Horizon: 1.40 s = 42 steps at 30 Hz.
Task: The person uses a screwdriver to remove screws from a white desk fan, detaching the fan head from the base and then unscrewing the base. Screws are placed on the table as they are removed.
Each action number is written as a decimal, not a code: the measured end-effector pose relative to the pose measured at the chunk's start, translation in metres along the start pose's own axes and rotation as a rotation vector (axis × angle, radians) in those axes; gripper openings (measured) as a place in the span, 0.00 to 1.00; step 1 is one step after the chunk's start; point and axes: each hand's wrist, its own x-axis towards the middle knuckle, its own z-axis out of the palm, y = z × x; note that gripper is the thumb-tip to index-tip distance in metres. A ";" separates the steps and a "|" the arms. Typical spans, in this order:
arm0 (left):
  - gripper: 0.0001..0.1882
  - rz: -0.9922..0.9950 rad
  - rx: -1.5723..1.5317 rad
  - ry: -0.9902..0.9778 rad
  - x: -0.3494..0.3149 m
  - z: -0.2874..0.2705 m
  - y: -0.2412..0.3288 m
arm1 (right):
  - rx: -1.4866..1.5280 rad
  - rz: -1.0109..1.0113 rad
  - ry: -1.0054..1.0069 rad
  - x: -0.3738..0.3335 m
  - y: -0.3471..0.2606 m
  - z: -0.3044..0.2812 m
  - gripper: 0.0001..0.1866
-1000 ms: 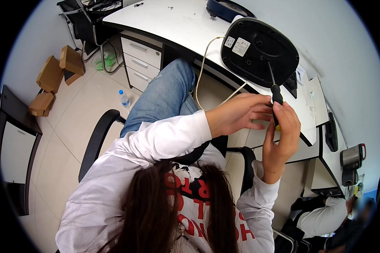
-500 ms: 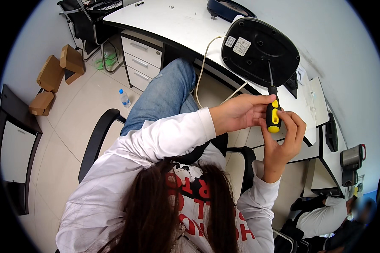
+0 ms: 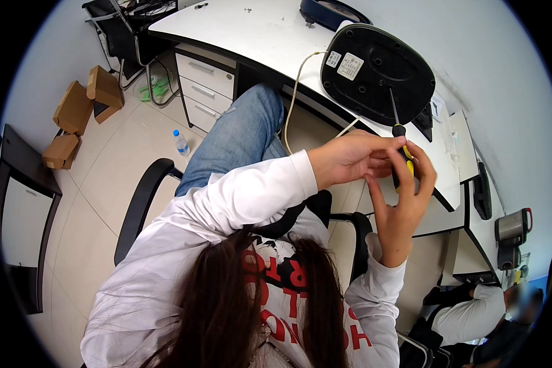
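A black oval appliance base [image 3: 411, 67] with white labels and several recessed holes stands tilted at the desk edge, its underside facing me. The tip of a black-and-yellow screwdriver [image 3: 398, 130] sits at a hole in the base's lower part. My left hand [image 3: 352, 158] holds the handle near its neck from the left, thumb laid across it. On the lower handle is my right hand [image 3: 402, 205], its fingers bent over the grip and hiding most of it. The right thumb stands apart, close to the left fingertips. A pale cable [image 3: 295, 98] loops down beside the base.
Behind the base, the white desk [image 3: 245, 30] holds a dark blue round-edged part [image 3: 331, 13] and small bits. A drawer unit [image 3: 203, 86] stands below. On the floor are a water bottle [image 3: 181, 144] and cardboard boxes [image 3: 73, 107]. Another person [image 3: 472, 316] sits lower right.
My right hand has moved up along the handle, its fingers now covering more of it. The left hand has shifted slightly. The base and the screwdriver tip stay nearly in place.
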 end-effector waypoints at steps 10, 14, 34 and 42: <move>0.11 -0.051 -0.088 0.021 0.001 0.008 0.005 | -0.125 -0.027 0.038 0.002 0.007 -0.011 0.19; 0.12 -0.057 -0.080 0.054 0.002 0.014 0.005 | -0.142 -0.094 -0.036 0.002 0.007 -0.009 0.20; 0.14 -0.037 -0.059 0.084 0.001 0.013 0.001 | -0.060 0.072 -0.068 -0.001 0.001 -0.010 0.24; 0.09 0.008 -0.109 0.077 0.004 0.006 -0.006 | -0.070 0.128 0.011 0.000 0.002 -0.007 0.23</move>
